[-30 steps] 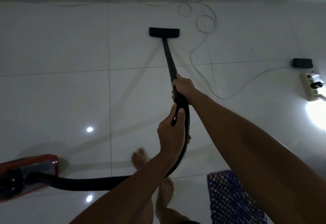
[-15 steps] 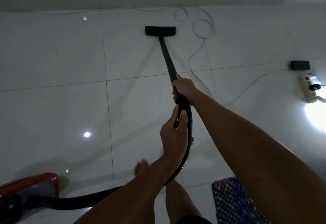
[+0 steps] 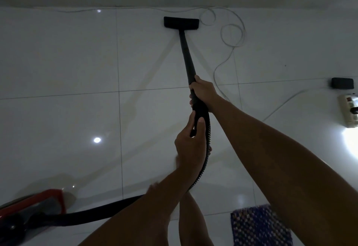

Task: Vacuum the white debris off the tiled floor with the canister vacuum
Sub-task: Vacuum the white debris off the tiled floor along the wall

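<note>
Right hand (image 3: 204, 91) wraps the black wand (image 3: 186, 58) at its lower end, fingers curled around the tube, arm stretched out from the lower right. Left hand (image 3: 190, 143) sits just below it, gripping the curved handle where the ribbed hose (image 3: 205, 160) joins; thumb lies up along the handle. The two hands are close but not touching.

Wand runs straight up and away from the hands to the floor nozzle (image 3: 181, 22), a flat black rectangular head lying flat on the tiled floor (image 3: 58, 62), near the wall base at the top of the view. Hose drops from the handle, passes behind the left forearm, and curves across the floor to the red canister vacuum (image 3: 33, 207) at the bottom-left corner, partly cut off by the frame edge.

White debris: can't pick out any on the glossy white tiles; lighting is dim, with only bright spot reflections visible.

A thin pale cable (image 3: 232, 33) lies looped on the floor just right of the nozzle and trails toward the right. At the right edge: a small dark box (image 3: 342, 83), and below it a white power strip (image 3: 348, 110) next to a strong glare patch. A blue patterned mat (image 3: 259, 226) sits at bottom right. The person's bare legs show at bottom centre.
</note>
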